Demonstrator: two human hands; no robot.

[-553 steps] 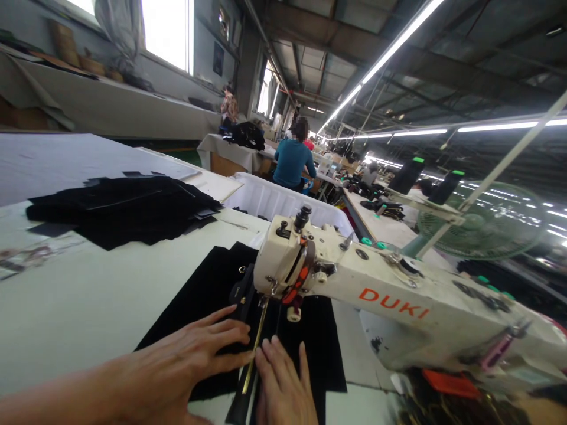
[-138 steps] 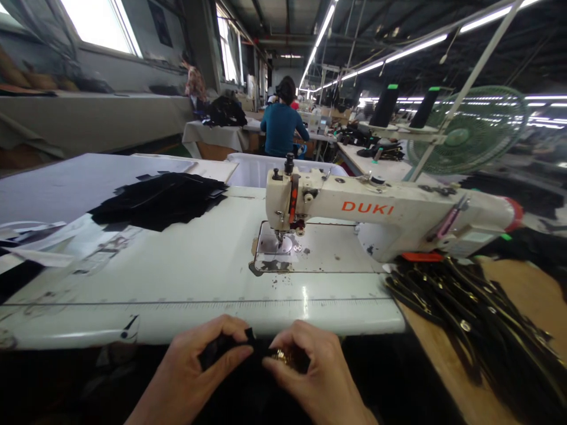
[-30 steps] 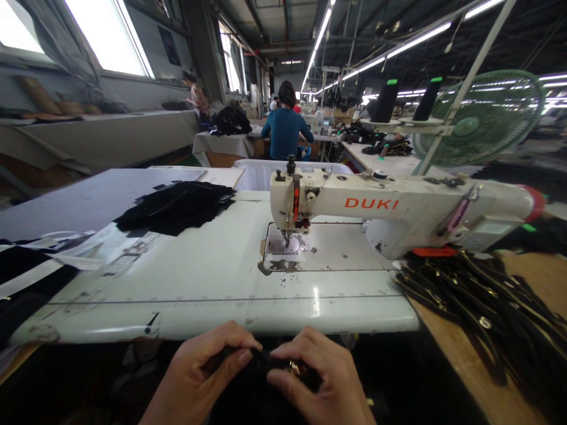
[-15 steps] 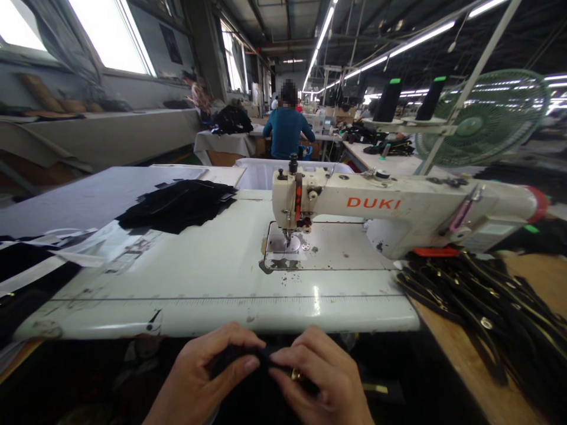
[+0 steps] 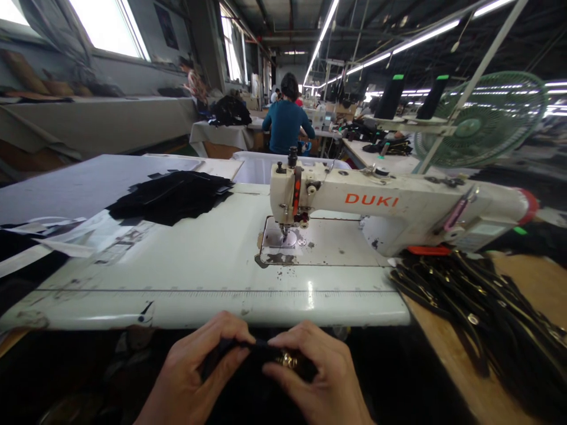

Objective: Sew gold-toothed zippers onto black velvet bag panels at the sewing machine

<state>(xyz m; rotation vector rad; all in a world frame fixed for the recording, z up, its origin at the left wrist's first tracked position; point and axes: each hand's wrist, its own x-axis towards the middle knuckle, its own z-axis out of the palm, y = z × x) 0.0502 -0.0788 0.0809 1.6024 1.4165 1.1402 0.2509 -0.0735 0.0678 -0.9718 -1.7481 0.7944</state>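
Observation:
Both hands are in front of the sewing table's near edge, close together. My left hand (image 5: 201, 363) is closed, pinching a black fabric piece (image 5: 261, 349) between thumb and fingers. My right hand (image 5: 316, 369) grips the same piece just to the right. A gold-coloured metal fitting (image 5: 287, 359) on the piece shows between the right thumb and fingers. The lower part of the piece is lost in the dark below the table. Beyond the hands stands a white sewing machine (image 5: 376, 203), its needle (image 5: 284, 233) over the metal plate with no cloth under it.
A stack of black fabric pieces (image 5: 172, 198) lies on the pale table (image 5: 212, 254), left of the machine. Black strips with gold lines and fittings (image 5: 469, 307) are heaped at right. White strips (image 5: 26, 260) lie far left. A person (image 5: 287, 127) sits ahead; a green fan (image 5: 482, 121) stands right.
The gold fitting shows more clearly now, as the right fingers have shifted around it. Both hands have moved slightly left and up in the picture. The view has shifted a little.

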